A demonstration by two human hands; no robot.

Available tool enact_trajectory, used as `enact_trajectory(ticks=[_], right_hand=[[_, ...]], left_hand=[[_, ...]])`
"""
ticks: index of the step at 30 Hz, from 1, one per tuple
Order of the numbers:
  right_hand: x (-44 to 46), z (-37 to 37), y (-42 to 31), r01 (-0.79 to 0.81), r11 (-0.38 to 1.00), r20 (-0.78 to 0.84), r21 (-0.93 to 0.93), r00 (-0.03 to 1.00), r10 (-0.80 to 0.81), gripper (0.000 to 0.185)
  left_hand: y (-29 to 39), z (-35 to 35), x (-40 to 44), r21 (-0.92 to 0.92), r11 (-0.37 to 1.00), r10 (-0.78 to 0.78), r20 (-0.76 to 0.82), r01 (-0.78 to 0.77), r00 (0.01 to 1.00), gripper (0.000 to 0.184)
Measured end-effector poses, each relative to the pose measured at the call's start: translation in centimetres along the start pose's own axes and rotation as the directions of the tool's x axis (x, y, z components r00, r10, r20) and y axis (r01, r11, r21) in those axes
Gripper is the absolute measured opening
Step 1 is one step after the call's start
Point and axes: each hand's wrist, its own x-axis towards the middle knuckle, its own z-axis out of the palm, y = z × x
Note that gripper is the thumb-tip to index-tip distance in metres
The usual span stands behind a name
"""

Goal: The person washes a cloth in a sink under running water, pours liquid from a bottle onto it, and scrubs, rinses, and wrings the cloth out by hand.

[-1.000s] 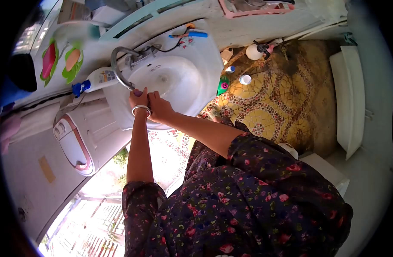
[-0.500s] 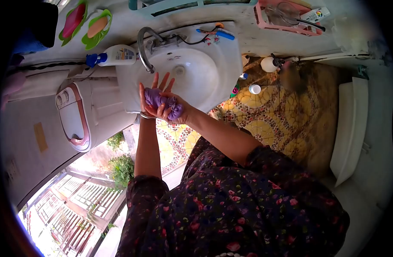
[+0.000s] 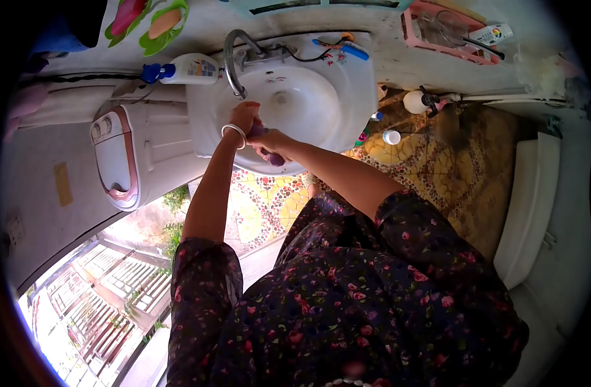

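A bunched purple cloth (image 3: 276, 159) is squeezed between my two hands over the near left rim of the white washbasin (image 3: 355, 84). My left hand (image 3: 245, 116), with a bangle at its wrist, is closed on the upper end of the cloth, just under the spout of the curved faucet (image 3: 231, 61). Lower and to the right, my right hand (image 3: 273, 142) wraps round the other end, and a purple bulge sticks out below its fingers. Most of the cloth is hidden by the hands.
A blue toothbrush (image 3: 351, 49) lies on the basin's back edge. Left of the basin are a white bottle with a blue top (image 3: 191, 69) and a washing machine (image 3: 114, 158). A pink basket (image 3: 413, 29) hangs at the back right. A white cup (image 3: 391, 137) stands on the tiled floor.
My left hand has turned from spread fingers under the cloth to a closed grip on it. The cloth is now more tightly squeezed and mostly covered. The view has shifted slightly.
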Motion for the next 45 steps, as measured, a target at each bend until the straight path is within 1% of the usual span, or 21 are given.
enact_trajectory(ticks=[2,3,5,6,7,9,11,14,17,19,21,22,24,27,28,30,31,34,35,37,45], right_hand=[[0.4,-0.6,1.0,0.18,0.957,-0.056,-0.228,0.979,-0.197,0.035],[0.7,-0.8,1.3,0.18,0.957,-0.056,-0.228,0.979,-0.197,0.035],[0.6,-0.9,1.2,0.244,0.602,-0.035,-0.76,0.909,-0.414,0.044],[0.6,-0.7,1.2,0.244,0.601,-0.035,-0.761,0.909,-0.414,0.044],[-0.1,-0.3,0.8,0.165,0.681,-0.186,-0.714,0.892,-0.411,0.048],[-0.8,0.2,1.2,0.092,0.757,-0.336,-0.646,0.857,-0.391,0.054],[-1.6,0.7,1.9,0.216,0.408,-0.124,-0.887,0.74,-0.661,0.061],[-2.8,1.5,2.6,0.222,0.406,-0.111,-0.887,0.75,-0.652,0.067],[-2.0,0.3,2.0,0.287,0.424,-0.109,-0.859,0.706,-0.699,0.06],[-2.5,-0.6,0.0,0.186,0.851,0.121,-0.492,0.982,-0.145,0.048],[-3.1,0.6,-0.3,0.085,0.964,0.166,-0.251,0.985,-0.043,0.039],[-3.6,1.4,-0.5,-0.026,0.999,0.306,0.025,0.952,0.018,0.039],[-6.1,3.9,-2.0,-0.234,0.881,0.507,0.411,0.862,-0.008,0.04],[-7.6,5.8,-2.4,-0.411,0.586,0.516,0.698,0.856,-0.014,0.041],[-6.6,5.2,-1.6,-0.412,0.585,0.515,0.698,0.857,-0.011,0.041],[-3.8,3.5,0.8,-0.611,0.495,0.742,0.618,0.661,-0.111,0.039],[-4.4,3.4,0.4,-0.483,0.645,0.698,0.593,0.707,-0.113,0.037],[-4.5,2.7,-0.3,-0.211,0.915,0.48,0.345,0.877,0.021,0.032],[-4.5,2.9,-0.5,-0.213,0.916,0.485,0.341,0.874,0.023,0.032],[-4.3,3.0,-1.0,-0.066,0.996,0.185,-0.052,0.98,0.075,0.036],[-0.8,0.4,3.1,0.101,0.95,-0.059,-0.297,0.991,-0.123,0.037]], left_hand=[[0.4,1.5,-0.2,0.329,0.941,-0.022,-0.172,0.079,0.985,0.021],[-1.1,1.5,0.8,0.329,0.941,-0.022,-0.172,0.079,0.985,0.021],[-2.2,2.5,1.5,0.621,0.781,0.301,-0.269,-0.074,0.915,0.019],[-2.7,2.5,1.6,0.405,0.912,0.068,-0.313,0.068,0.947,0.021],[-2.8,2.4,1.9,0.4,0.914,0.074,-0.313,0.061,0.947,0.021],[-4.4,0.7,2.8,-0.018,0.997,-0.079,-0.406,0.078,0.91,0.028],[-5.8,-0.9,3.8,-0.03,0.999,-0.051,-0.373,0.043,0.926,0.035],[-4.2,-1.4,1.5,-0.152,0.978,-0.189,-0.388,0.139,0.902,0.04],[-2.6,-1.8,-0.5,-0.237,0.963,-0.137,-0.029,0.126,0.99,0.059],[-1.4,-3.7,-2.7,-0.457,0.842,-0.157,0.3,0.287,0.941,0.072],[-2.1,-3.5,-3.7,-0.562,0.777,-0.106,0.328,0.284,0.939,0.075],[-2.6,-3.6,-4.1,-0.66,0.699,-0.049,0.34,0.276,0.939,0.079],[-2.3,-2.4,-6.1,-0.802,0.559,0.188,0.371,0.211,0.91,0.088],[-1.8,-0.6,-6.5,-0.913,-0.082,0.483,0.314,0.4,0.817,0.054],[-2.2,-1.0,-5.8,-0.912,-0.085,0.482,0.314,0.4,0.818,0.054],[-3.4,-2.4,-3.8,-0.903,0.001,0.693,0.31,0.429,0.651,0.032],[-3.0,-2.9,-4.0,-0.907,-0.007,0.69,0.301,0.422,0.658,0.032],[-1.1,-4.1,-4.0,-0.823,0.443,0.188,0.473,0.356,0.861,0.02],[-1.0,-4.0,-3.6,-0.826,0.442,0.188,0.468,0.351,0.864,0.02],[-0.8,-3.3,-3.1,-0.688,0.674,-0.083,0.293,0.27,0.953,0.02],[-3.4,0.8,0.5,-0.135,0.98,-0.156,-0.072,0.145,0.985,0.026]])
